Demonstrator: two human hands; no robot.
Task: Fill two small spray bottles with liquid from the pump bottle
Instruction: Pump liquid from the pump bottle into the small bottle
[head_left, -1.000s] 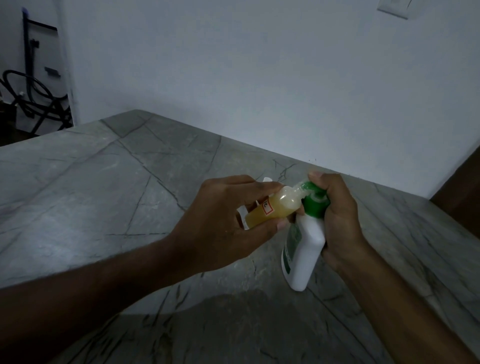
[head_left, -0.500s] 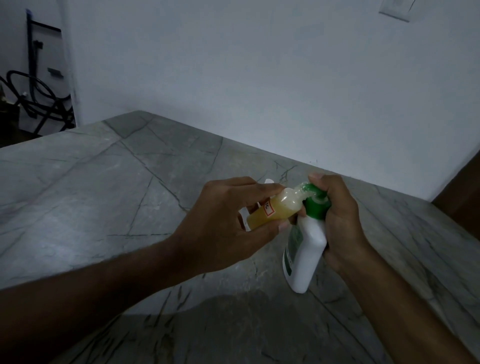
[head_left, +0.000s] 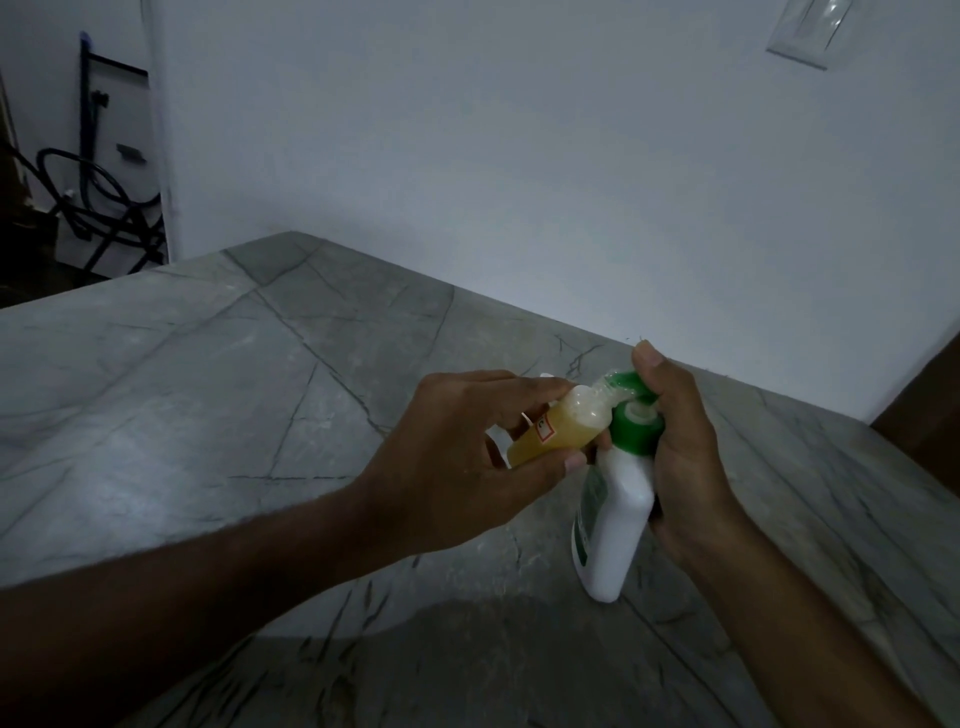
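Note:
A small clear spray bottle (head_left: 550, 427), holding yellow liquid and foam near its neck, lies tilted in my left hand (head_left: 457, 462), which grips it between fingers and thumb. Its open mouth meets the green nozzle of the white pump bottle (head_left: 615, 514). That pump bottle leans on the grey table (head_left: 208, 415), and my right hand (head_left: 680, 457) is wrapped round it with the thumb on top of the green pump head (head_left: 636, 423). A small white object behind my left fingers is mostly hidden.
A white wall runs close behind the table's far edge. Dark hoses and a stand (head_left: 88, 208) sit beyond the table's left end. A brown surface (head_left: 930, 415) shows at the right edge.
The green pump head has risen a little and its white stem now shows. Both hands and both bottles stay in nearly the same place.

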